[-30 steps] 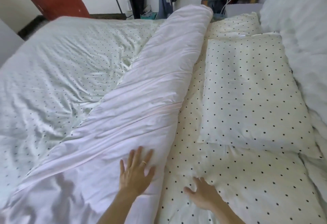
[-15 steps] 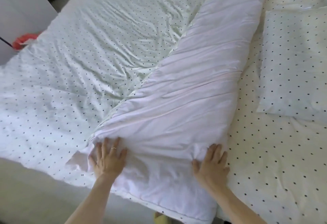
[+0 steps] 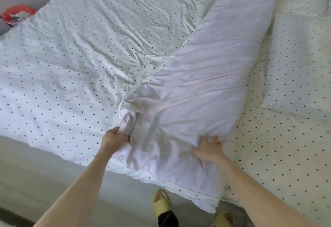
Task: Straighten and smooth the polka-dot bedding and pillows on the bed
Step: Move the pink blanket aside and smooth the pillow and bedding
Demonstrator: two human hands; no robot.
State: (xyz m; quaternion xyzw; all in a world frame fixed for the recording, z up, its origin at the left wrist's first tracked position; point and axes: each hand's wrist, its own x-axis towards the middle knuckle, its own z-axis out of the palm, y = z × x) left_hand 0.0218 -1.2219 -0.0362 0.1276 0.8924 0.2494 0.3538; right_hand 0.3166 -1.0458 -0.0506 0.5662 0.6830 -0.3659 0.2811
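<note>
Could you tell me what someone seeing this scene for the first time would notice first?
Most striking is the plain pale folded-back band of duvet, running diagonally from top right down to the bed's near edge across the polka-dot bedding. At its lower end the left hand clutches a bunched fold, while the right hand lies spread on the fabric. A polka-dot pillow lies at right.

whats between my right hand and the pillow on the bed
In the head view, only bare cream polka-dot sheet lies between the right hand, pressed on the folded-back duvet, and the pillow. Nothing else sits there.
</note>
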